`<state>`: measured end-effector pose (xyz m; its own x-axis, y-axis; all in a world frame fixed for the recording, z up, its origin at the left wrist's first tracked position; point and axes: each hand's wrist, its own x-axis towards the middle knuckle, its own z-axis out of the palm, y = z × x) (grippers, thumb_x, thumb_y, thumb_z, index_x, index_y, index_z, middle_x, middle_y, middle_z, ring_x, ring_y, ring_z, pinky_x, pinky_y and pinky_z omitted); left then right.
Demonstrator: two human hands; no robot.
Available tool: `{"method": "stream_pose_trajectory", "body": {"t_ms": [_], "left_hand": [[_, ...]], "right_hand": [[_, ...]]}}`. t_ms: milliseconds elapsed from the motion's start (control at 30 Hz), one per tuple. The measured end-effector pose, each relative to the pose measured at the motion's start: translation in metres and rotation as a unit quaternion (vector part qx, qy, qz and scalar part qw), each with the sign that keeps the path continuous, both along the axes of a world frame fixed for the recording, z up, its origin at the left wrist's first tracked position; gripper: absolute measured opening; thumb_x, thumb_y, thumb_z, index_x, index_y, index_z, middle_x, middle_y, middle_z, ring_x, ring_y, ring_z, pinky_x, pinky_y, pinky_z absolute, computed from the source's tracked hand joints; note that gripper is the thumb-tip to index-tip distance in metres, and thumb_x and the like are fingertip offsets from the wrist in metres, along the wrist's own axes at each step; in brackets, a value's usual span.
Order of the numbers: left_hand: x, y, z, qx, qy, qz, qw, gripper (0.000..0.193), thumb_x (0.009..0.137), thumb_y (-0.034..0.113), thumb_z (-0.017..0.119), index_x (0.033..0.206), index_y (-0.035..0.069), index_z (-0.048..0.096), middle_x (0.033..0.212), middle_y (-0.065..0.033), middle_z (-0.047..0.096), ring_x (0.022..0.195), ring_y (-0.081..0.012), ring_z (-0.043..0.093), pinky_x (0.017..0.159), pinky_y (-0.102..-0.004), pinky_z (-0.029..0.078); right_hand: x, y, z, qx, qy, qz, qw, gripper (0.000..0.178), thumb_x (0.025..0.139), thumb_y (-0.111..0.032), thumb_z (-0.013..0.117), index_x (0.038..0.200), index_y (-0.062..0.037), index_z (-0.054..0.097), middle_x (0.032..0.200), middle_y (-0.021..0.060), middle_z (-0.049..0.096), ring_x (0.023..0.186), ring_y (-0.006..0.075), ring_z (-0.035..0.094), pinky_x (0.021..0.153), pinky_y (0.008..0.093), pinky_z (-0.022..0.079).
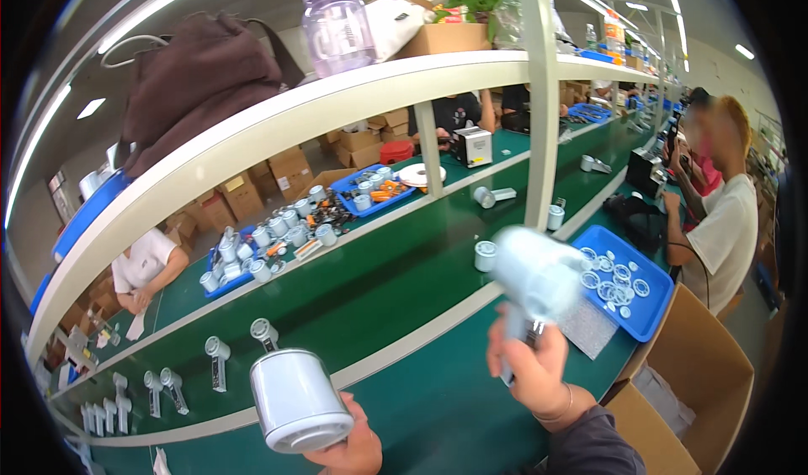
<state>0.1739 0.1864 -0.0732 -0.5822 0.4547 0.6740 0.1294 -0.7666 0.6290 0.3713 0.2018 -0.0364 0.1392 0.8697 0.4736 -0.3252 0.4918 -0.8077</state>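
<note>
My left hand [358, 445] is wrapped round the side of a pale blue cylindrical fan head [296, 395], with a silvery band at its top rim and a ringed face turned down. Whether a handle is attached to it I cannot tell. To the right, my right hand [539, 372] grips a pale blue handheld fan [534, 277] by its dark-sided handle, the head up and smeared by motion. Below that fan lies a grey speckled pad [593, 328], touching a blue tray [652, 319] that holds several round ring-shaped covers [621, 292].
A green conveyor belt [379, 286] carries several handheld fans [217, 361]. Beyond it are trays of fan parts [290, 222]. A white post [541, 122] and shelf [337, 79] stand ahead. An open carton [715, 374] is at right; co-workers [728, 231] sit along the line.
</note>
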Motion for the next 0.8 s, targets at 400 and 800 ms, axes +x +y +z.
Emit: {"method": "stream_pose_trajectory", "body": {"t_ms": [400, 800], "left_hand": [[-0.027, -0.019, 0.009, 0.196, 0.144, 0.081, 0.967, 0.040, 0.086, 0.028, 0.052, 0.105, -0.003, 0.036, 0.095, -0.0113, 0.043, 0.067, -0.0171, 0.044, 0.056, -0.0238, 0.038], [-0.017, -0.011, 0.007, 0.314, 0.077, 0.205, 0.924, 0.025, 0.089, 0.018, 0.042, 0.096, -0.006, 0.037, 0.080, -0.0132, 0.043, 0.062, -0.0168, 0.038, 0.049, -0.0246, 0.030]], "right_hand": [[0.009, -0.011, -0.026, 0.350, -0.074, -0.148, 0.922, 0.051, 0.081, -0.029, 0.062, 0.121, -0.0124, 0.035, 0.077, 0.0076, 0.049, 0.058, 0.0206, 0.052, 0.046, 0.0309, 0.045], [-0.012, 0.006, -0.026, 0.516, -0.009, -0.217, 0.829, 0.052, 0.080, -0.018, 0.062, 0.123, -0.0078, 0.036, 0.082, 0.0094, 0.051, 0.055, 0.0185, 0.051, 0.047, 0.0270, 0.044]]}}
